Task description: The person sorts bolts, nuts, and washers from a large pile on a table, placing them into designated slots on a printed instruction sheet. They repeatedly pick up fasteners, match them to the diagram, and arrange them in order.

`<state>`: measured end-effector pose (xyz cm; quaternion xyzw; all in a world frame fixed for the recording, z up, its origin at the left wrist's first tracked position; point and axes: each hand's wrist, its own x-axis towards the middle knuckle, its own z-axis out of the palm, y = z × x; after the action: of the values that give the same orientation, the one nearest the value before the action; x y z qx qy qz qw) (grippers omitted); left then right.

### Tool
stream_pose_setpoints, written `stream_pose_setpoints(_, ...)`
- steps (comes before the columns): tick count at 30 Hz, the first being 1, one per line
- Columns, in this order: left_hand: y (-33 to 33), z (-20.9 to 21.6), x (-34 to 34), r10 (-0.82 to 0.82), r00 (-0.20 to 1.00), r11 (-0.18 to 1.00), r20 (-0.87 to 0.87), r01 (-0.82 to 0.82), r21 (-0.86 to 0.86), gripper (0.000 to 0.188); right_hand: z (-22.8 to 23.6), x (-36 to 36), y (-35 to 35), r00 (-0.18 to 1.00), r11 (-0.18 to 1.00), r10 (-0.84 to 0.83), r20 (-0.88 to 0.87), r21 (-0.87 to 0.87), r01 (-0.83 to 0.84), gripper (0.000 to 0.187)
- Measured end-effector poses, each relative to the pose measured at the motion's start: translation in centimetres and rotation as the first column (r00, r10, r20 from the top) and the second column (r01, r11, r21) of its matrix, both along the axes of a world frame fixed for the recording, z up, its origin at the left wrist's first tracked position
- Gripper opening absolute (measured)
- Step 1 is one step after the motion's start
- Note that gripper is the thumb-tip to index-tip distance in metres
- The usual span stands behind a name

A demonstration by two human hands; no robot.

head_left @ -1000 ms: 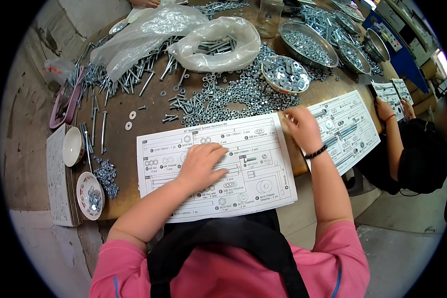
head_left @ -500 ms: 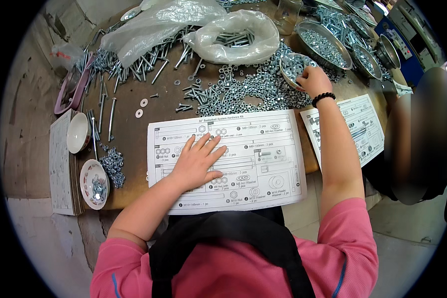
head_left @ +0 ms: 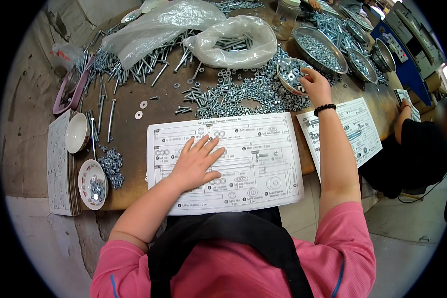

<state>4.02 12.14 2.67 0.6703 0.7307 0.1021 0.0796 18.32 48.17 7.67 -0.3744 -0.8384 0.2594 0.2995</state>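
A printed sheet (head_left: 275, 161) with line drawings of bolts, nuts and washers lies at the table's front edge. My left hand (head_left: 196, 161) rests flat on it, fingers spread, holding nothing. Farther off to the right, my right hand (head_left: 317, 88), with a black bead bracelet, is at the right rim of a small patterned bowl (head_left: 286, 85) of flat metal washers. Its thumb and fingertips are drawn together; whatever they pinch is too small to make out. Loose nuts (head_left: 236, 94) spread over the table beside this bowl, with short bolts (head_left: 198, 94) at their left.
Plastic bags (head_left: 164, 25) and long bolts (head_left: 154, 54) lie at the back. Metal bowls (head_left: 313, 47) of hardware stand back right. At left are a white bowl (head_left: 78, 133), a flowered bowl (head_left: 86, 191) and stacked sheets (head_left: 59, 164). Another person's arm (head_left: 403, 119) shows at right.
My right hand has drawn slightly back from the washers toward the bowl's right rim. My left hand stays on the sheet. The person at right has shifted, and their arm now shows.
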Motion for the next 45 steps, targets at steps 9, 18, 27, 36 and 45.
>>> stream_pose_setpoints(9, -0.3, 0.0, 0.2, 0.003, 1.0, 1.0, 0.01, -0.002, -0.01, 0.065, -0.8, 5.9, -16.4, 0.816, 0.794, 0.563, 0.132, -0.358, -0.491, 0.012)
stream_pose_setpoints(18, -0.2, 0.1, 0.3, 0.021, 1.0, 0.999, 0.01, -0.02, -0.033, 0.065, -2.5, 7.8, -22.3, 0.659, 0.714, 0.692, 0.295, -0.42, -0.561, 0.012)
stream_pose_setpoints(27, -0.3, -0.4, 0.1, 0.014, 1.0, 1.0, 0.013, -0.014, 0.01, 0.063, -2.4, 7.4, -21.8, 0.733, 0.775, 0.63, 0.257, -0.264, -0.574, 0.021)
stream_pose_setpoints(36, 0.0, 0.6, -3.0, 0.192, 0.822, 0.959, 0.536, -0.274, 0.077, 0.045, -0.6, 3.2, -18.3, 0.823, 0.817, 0.553, 0.131, -0.28, -0.504, 0.017)
stream_pose_setpoints(45, 2.3, 0.8, -10.1, 0.37, 0.785, 0.846, 0.497, -0.505, 0.17, 0.036, -2.3, -1.9, -14.6, 0.827, 0.816, 0.544, 0.143, -0.32, -0.482, 0.017)
